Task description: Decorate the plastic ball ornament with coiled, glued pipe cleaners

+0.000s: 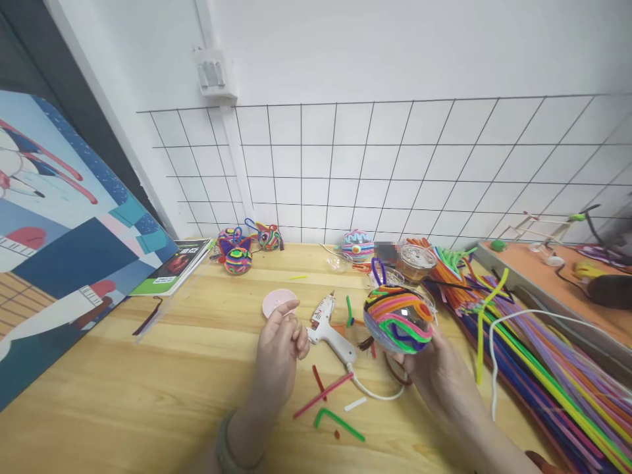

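Observation:
My right hand (437, 368) grips a clear plastic ball (397, 319) from below and the right. Bands of coloured pipe cleaners cover much of the ball, and a purple loop stands up from its top. Left of it, my left hand (281, 339) hovers over the table, index finger stretched out and the other fingers loosely curled, with nothing visible in them. Just beyond that hand lies a small pink dish (277, 301), partly hidden by the fingers. Between my hands rests a white hot glue gun (333, 336), nozzle pointing away from me, its cord curving right.
Cut pipe cleaner pieces (340, 424) lie in front. Long bundled pipe cleaners (538, 368) fill the right side, beside an orange board (567, 283). Finished wrapped balls (237, 257) and a striped one (358, 245) stand near the wall. A book (170, 266) lies left.

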`<state>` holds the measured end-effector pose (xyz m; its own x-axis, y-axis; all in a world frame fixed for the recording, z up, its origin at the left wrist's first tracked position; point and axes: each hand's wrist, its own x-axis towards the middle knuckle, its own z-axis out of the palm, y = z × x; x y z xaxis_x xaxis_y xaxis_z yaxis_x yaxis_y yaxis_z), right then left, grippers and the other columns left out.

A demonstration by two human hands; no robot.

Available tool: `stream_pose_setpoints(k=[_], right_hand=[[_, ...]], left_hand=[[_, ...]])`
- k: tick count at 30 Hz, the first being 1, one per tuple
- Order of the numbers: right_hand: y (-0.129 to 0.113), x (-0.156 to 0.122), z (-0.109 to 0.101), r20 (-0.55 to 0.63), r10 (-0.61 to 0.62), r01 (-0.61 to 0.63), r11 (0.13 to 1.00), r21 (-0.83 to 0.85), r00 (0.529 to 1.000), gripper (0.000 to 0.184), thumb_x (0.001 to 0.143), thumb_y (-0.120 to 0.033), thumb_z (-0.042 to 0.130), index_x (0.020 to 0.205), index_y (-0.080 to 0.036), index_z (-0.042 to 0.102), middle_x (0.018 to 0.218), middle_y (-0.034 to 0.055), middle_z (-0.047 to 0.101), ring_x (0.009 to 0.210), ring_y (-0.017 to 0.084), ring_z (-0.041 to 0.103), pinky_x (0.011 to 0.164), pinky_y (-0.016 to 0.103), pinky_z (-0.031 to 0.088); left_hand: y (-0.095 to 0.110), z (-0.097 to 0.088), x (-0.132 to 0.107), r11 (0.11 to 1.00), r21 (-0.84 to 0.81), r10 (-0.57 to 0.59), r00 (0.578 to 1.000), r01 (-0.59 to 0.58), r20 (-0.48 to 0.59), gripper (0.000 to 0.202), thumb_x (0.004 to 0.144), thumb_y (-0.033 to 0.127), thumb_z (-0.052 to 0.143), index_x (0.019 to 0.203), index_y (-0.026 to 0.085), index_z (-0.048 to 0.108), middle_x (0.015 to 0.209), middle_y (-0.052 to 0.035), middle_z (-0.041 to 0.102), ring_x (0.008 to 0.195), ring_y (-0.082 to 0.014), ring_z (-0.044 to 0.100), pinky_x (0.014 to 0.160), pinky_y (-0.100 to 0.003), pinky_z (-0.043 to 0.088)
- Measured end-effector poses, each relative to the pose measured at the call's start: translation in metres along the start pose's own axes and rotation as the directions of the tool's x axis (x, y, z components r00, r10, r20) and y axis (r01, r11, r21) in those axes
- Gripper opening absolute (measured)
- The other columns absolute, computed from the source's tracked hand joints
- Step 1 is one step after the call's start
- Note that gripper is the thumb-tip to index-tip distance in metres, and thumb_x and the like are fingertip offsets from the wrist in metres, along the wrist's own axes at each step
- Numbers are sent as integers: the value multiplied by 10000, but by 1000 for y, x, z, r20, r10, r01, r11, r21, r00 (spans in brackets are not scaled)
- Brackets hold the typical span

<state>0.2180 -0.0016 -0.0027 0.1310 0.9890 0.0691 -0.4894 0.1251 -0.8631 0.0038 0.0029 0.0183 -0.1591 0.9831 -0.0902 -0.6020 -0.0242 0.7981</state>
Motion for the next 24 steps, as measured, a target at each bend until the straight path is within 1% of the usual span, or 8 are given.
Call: stream_pose_setpoints(k=[4,6,8,11,13,18,21,24], right_hand=[[5,-4,3,5,89,-89,992,86,996,314,799,-453,675,1047,-261,670,1086,51,717,852,242,694,673,335,578],[6,-5,5,-16,79,-77,993,84,997,321,814,-445,658,1070,-252,671,1127,62,711,946,263,687,731,354,578],[8,-5,6,-29,70,-67,995,78,997,330,820,-447,649,1087,-255,668,1164,64,702,1030,281,664,780,379,572],[11,-6,6,-12,72,-71,996,54,997,369,818,-445,649,1147,-278,640,1234,56,672,1124,289,622,857,412,550],[15,-7,3,-13,63,-62,998,23,998,389,815,-445,652,1173,-296,623,1244,54,667,1131,291,622,886,428,539],[28,-14,-9,-6,31,-31,986,-163,1000,375,834,-441,643,1190,-327,614,1309,51,624,1173,275,600,960,420,503],[32,-18,-11,8,-18,20,963,-270,1000,407,795,-456,692,1170,-308,637,1308,60,623,1215,272,567,1026,408,448],[32,-22,-7,27,-40,46,949,-313,999,449,752,-499,721,1147,-298,655,1287,72,639,1207,284,572,1031,418,440]], left_hand=[[0,-2,0,998,69,5,1000,-6,23,268,725,235,642,967,179,540,446,136,334,365,-33,247,370,-163,174],[-1,-3,0,992,124,31,998,-37,47,249,742,287,652,939,164,565,427,129,337,366,-43,289,364,-166,221],[-2,-4,0,977,194,73,995,-85,71,272,750,326,667,942,149,589,459,88,453,414,-67,416,410,-188,351],[-8,-6,1,952,262,121,983,-155,140,373,726,315,726,1037,158,593,777,-43,666,680,-139,615,613,-266,513],[-14,-9,0,958,234,115,968,-167,221,530,672,273,788,1144,198,559,1037,-94,643,933,-200,622,743,-313,537],[-33,-14,-5,986,156,-134,869,66,477,923,624,319,844,1403,248,354,1331,-184,498,1213,-314,506,920,-432,493],[-34,-10,-11,979,102,-201,796,175,570,857,698,343,797,1424,270,347,1439,-154,436,1295,-312,450,1054,-468,383],[-27,-5,-17,967,93,-243,755,236,609,678,754,341,750,1361,242,463,1430,-140,472,1313,-314,439,1053,-448,389]])
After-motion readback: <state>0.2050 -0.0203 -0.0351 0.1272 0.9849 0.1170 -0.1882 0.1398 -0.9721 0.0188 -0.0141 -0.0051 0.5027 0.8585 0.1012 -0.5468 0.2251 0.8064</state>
